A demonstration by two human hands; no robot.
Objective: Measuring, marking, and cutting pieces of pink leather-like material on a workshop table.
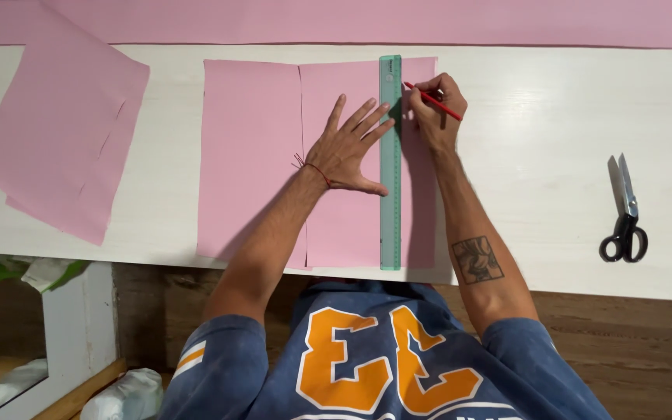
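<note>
Pink fabric (pixel 258 155) lies flat mid-bench, probably light, limp, prone to shifting. Left hand (pixel 348 152), fingers splayed flat, pins green ruler (pixel 390 194); right hand (pixel 433 109) fingers pinch red pencil (pixel 434 101) beside ruler's top.

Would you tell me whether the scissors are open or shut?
Shut: the scissors lie flat on the white table, blades together.

I see no screens or signs. Well down and left of my right hand (pixel 433 113), which grips the red pencil (pixel 434 101), a crumpled white-and-green plastic package (pixel 48 272) lies under the table's edge. Lower still, farthest from that grip, sits a white bundled bag (pixel 122 393). Left of it is another pale bag (pixel 9 385), blurred.
</note>
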